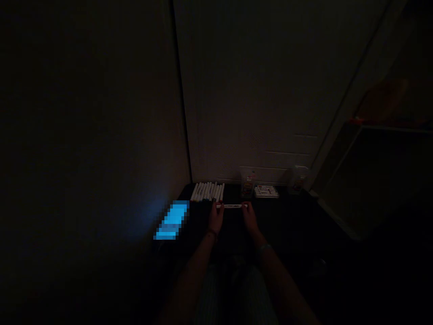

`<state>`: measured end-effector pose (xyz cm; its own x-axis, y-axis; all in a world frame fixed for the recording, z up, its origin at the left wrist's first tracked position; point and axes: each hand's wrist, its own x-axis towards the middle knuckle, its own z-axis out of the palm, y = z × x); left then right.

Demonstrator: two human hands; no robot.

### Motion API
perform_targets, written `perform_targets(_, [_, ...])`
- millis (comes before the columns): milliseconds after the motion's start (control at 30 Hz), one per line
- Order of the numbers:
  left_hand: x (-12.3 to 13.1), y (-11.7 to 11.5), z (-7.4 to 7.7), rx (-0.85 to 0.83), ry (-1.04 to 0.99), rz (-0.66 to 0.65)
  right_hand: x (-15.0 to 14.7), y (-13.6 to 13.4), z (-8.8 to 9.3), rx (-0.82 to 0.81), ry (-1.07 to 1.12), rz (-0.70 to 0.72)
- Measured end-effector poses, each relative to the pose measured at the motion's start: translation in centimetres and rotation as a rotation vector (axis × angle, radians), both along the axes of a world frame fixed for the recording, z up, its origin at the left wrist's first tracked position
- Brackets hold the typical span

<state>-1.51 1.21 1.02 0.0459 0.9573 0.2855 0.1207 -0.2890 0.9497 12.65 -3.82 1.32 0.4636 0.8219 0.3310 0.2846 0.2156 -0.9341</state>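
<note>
A white marker (232,206) lies level between my two hands, with dark print along its barrel. My left hand (215,217) pinches its left end, and my right hand (249,217) grips the right end. Just beyond my left hand, several white markers (203,192) rest side by side in a row on the dark table (233,230). Behind my right hand are a clear plastic case (248,186) standing upright and a flat pack of white markers (266,192). The room is very dark, so finger details are faint.
A glowing blue screen (172,220), pixelated, sits at the table's left side by the wall. Another clear case (298,179) stands at the back right. A pale wall (250,90) rises behind the table. Farther right is a dim shelf-like frame (389,128).
</note>
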Motion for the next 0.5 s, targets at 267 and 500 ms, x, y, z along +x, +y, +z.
perform_targets(267, [-0.03, 0.56, -0.86, -0.059, 0.006, -0.008, 0.27, 0.47, -0.52, 0.012, 0.000, -0.013])
perform_targets(500, [0.02, 0.53, -0.57, -0.073, -0.040, 0.005, 0.14, 0.39, -0.42, 0.000, -0.004, -0.008])
